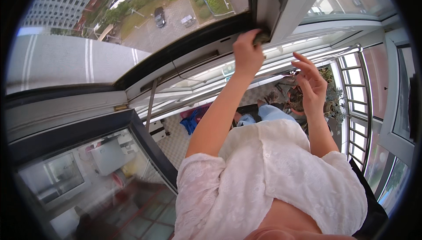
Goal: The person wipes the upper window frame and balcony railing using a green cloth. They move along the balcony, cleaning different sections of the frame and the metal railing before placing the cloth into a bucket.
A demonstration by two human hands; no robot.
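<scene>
My left hand (pixel 249 54) is raised at the lower corner of a window frame (pixel 227 44). Its fingers close on a small dark, blurred object (pixel 262 37), possibly a cloth or scrubber, which is against the dark-edged frame corner. What exactly it is, I cannot tell. To the right, my right hand (pixel 311 82) hangs in the air in front of the steel handrail, fingers spread and slightly bent, holding nothing. Both forearms come out of short white sleeves.
An opened window sash (pixel 155 151) at lower left is joined to the frame by a metal stay (pixel 151 105). Outside is a long drop to a parking area. A steel handrail (pixel 343 50) runs below the window. Potted plants (pixel 333 98) and a blue bag (pixel 189 121) stand low down.
</scene>
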